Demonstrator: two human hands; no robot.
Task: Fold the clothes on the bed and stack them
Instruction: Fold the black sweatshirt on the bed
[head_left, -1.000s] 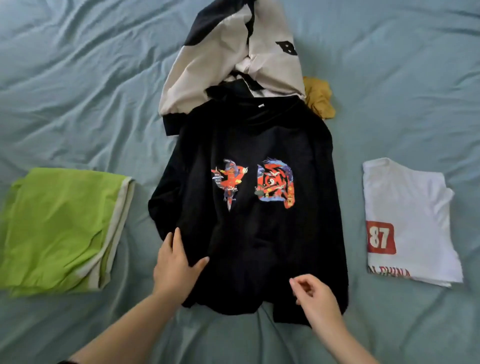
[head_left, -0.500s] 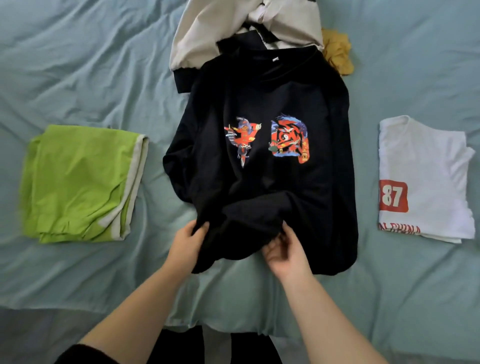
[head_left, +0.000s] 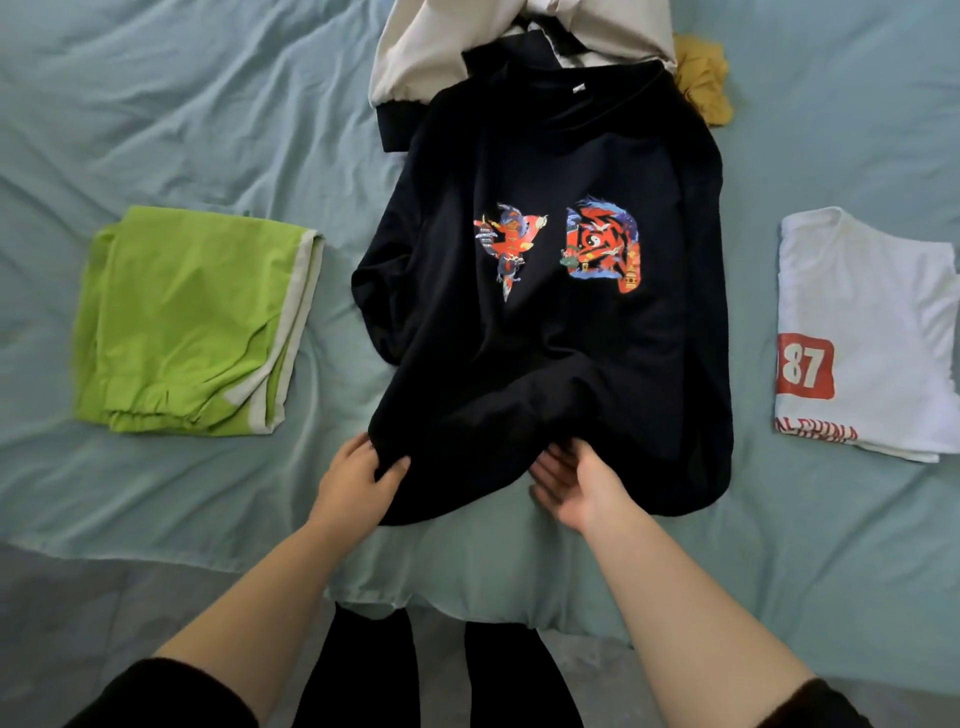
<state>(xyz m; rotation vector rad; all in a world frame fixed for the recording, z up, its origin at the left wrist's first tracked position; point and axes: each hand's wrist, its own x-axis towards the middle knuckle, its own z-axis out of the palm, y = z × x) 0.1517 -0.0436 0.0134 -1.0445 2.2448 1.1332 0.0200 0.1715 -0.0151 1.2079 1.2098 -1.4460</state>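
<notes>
A black sweatshirt (head_left: 550, 332) with a red and blue print lies face up in the middle of the bed, its sides folded in. My left hand (head_left: 356, 486) pinches its lower left hem. My right hand (head_left: 574, 480) grips the bunched hem near the middle, fingers tucked under the cloth. The hem is lifted and rolled a little toward the print. A folded green garment (head_left: 192, 317) lies to the left and a folded white shirt (head_left: 867, 332) with a red "87" to the right.
A cream and black jacket (head_left: 498, 36) and a yellow garment (head_left: 704, 85) lie unfolded behind the sweatshirt's collar. The teal bedsheet (head_left: 156, 119) ends at the near edge (head_left: 467, 597), with grey floor and my dark-clad legs below.
Both hands went from resting on the flat lower part of the sweatshirt to gripping its hem and raising it. The view has tilted down toward the bed's near edge.
</notes>
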